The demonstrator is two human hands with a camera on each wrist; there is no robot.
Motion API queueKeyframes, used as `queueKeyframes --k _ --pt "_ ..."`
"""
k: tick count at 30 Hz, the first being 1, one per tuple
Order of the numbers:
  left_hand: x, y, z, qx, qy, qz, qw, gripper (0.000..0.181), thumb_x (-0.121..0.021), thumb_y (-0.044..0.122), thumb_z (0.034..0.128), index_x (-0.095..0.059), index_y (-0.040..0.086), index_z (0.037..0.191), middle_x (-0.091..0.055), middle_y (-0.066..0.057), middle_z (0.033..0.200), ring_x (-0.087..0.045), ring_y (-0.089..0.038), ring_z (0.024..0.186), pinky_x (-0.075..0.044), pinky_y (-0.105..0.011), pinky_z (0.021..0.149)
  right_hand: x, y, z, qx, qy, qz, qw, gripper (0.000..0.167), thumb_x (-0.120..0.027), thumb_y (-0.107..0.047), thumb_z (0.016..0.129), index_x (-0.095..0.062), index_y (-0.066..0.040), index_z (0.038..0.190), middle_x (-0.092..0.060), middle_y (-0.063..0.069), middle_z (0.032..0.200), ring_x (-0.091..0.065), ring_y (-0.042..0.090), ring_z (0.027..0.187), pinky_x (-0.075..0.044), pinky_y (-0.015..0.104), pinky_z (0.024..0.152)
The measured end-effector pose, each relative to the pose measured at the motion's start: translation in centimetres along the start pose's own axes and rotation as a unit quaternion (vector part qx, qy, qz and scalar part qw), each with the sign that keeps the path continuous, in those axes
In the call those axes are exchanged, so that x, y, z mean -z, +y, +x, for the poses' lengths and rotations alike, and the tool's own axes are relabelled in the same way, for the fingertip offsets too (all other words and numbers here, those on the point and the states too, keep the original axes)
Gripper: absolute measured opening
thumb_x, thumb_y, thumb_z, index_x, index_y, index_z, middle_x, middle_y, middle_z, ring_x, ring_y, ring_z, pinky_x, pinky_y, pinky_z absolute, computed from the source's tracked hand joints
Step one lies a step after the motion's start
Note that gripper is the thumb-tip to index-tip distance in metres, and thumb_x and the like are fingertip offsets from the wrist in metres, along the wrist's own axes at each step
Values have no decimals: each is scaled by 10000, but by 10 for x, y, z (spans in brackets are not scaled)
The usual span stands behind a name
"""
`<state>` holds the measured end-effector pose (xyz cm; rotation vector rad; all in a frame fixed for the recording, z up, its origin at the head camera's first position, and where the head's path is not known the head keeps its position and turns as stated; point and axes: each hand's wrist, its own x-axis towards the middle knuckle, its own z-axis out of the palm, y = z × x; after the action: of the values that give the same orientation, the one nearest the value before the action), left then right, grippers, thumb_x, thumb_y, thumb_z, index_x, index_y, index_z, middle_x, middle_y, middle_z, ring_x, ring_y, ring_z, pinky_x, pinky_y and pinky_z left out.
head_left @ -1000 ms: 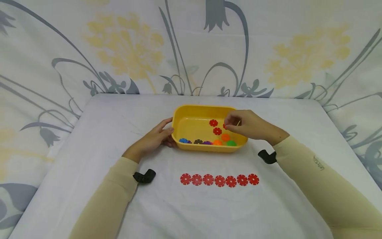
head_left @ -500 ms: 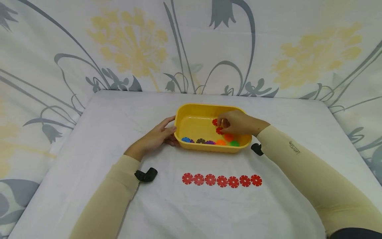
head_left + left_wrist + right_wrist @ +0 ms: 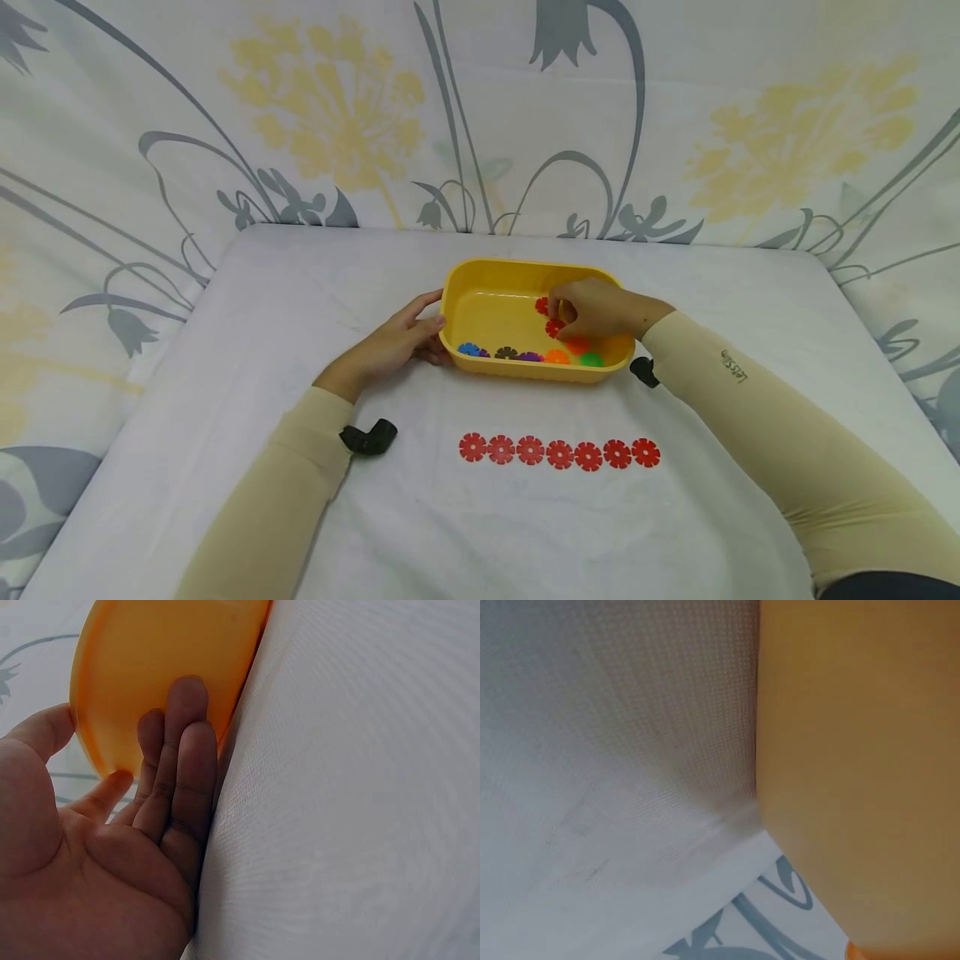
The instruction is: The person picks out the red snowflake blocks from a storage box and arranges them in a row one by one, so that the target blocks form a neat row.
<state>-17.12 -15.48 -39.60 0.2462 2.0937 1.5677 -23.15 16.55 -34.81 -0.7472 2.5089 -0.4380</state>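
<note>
A yellow plastic tray (image 3: 536, 372) stands on the white-covered table. At its left end my left hand (image 3: 386, 350) holds it, thumb at the rim and the other fingers against the outer wall; the left wrist view shows these fingers (image 3: 193, 769) on the yellow side. My right hand (image 3: 596, 307) reaches into the tray from the right with curled fingers. Its thumb and forefinger tips meet at a red notched interlocking disc (image 3: 553, 328). Another red disc (image 3: 542, 306) lies just behind, partly covered by the hand. The right wrist view shows only the tray's outer wall (image 3: 855, 765) and cloth.
Blue (image 3: 468, 349), black (image 3: 506, 353), purple (image 3: 530, 357), orange (image 3: 557, 357) and green (image 3: 591, 359) discs lie along the tray's near side. A row of several red discs (image 3: 559, 454) lies on the cloth in front. Behind hangs a flower-printed curtain (image 3: 480, 125).
My right hand has moved left and lower inside the tray, to the red discs, and has stayed there over the last half second. My left hand keeps its hold on the tray.
</note>
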Motion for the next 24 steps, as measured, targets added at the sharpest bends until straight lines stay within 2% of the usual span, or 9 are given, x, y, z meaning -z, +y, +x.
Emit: queueKeyframes --k 12,24 --pt "0 -2 1 -1 3 -49 10000 587 -436 420 1065 -188 338 1591 -700 -148 1080 -676 -250 975 -563 -341 929 -3 0 2 37 -73 106 9999 218 -774 -157 880 -613 -88 1009 -558 51 857 -534 197 852 -463 273 748" --pt "-1 1 -1 -8 5 -38 10000 586 -429 394 1072 -179 312 1595 -696 -151 1064 -673 -247 965 -564 -338 926 -3 -1 1 19 -96 152 9998 241 -770 -181 885 -628 -76 1049 -562 54 859 -536 198 838 -466 278 737"
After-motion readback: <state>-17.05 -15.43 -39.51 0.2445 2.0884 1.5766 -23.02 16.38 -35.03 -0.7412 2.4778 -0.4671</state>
